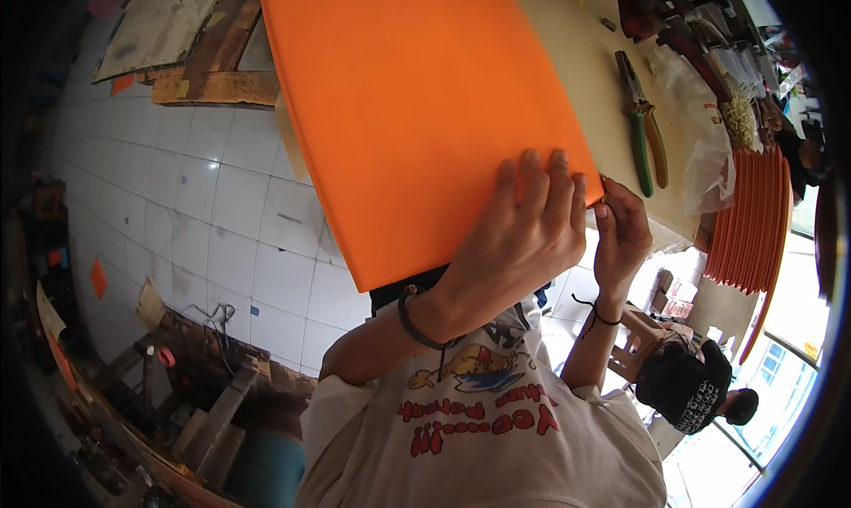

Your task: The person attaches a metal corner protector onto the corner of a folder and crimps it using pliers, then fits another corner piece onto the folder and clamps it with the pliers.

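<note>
The orange panel [408,118] lies over the tan tabletop [581,65], its near end at my waist. My left hand [532,215] rests on its face, fingers slightly apart, gripping nothing. My right hand [625,233] meets its near right corner, thumb and fingertips close together; I cannot tell whether they clamp the edge. For good control, the left should press evenly, the right lightly, to avoid creasing.
</note>
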Tool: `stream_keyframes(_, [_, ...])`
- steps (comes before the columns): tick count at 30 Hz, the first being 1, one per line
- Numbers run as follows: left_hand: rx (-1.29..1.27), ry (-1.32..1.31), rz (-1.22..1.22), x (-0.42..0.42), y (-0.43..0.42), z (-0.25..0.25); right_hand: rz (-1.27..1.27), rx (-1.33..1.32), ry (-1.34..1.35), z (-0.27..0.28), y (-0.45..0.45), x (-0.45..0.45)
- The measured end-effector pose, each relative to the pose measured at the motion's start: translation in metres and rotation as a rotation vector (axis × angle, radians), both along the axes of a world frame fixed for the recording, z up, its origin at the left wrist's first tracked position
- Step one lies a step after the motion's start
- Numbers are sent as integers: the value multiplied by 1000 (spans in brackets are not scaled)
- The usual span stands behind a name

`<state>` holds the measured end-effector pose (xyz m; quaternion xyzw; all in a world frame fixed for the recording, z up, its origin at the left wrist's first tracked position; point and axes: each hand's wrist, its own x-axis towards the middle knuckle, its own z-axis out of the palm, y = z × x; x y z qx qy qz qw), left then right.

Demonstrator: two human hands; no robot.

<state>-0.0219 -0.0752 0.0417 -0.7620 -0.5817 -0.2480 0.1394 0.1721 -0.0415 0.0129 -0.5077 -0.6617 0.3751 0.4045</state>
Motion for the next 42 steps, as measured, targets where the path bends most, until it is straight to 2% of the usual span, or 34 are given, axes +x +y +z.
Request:
stream_keyframes(2, [-9, 1, -2, 0, 0, 1, 17, -10, 53, 0, 0, -1])
stream_keyframes(8, [-6, -19, 1, 1, 1, 0, 4, -2, -53, -3, 2, 6])
stream_keyframes(17, [-27, -11, -11, -1, 0, 0, 1, 4, -19, 9, -2, -6])
stream_keyframes(23, [-7, -25, -3, 1, 1, -2, -64, -124, -49, 20, -1, -11])
stream_keyframes(27, [33, -25, 4, 1, 1, -6, -65, -292, 188, 23, -2, -13])
stream_keyframes(34, [31, -35, -6, -2, -1, -2, 27, -292, 287, 22, 0, -6])
stream_keyframes(42, [-9, -47, -33, -4, -1, 2, -42, -301, 316, 19, -6, -8])
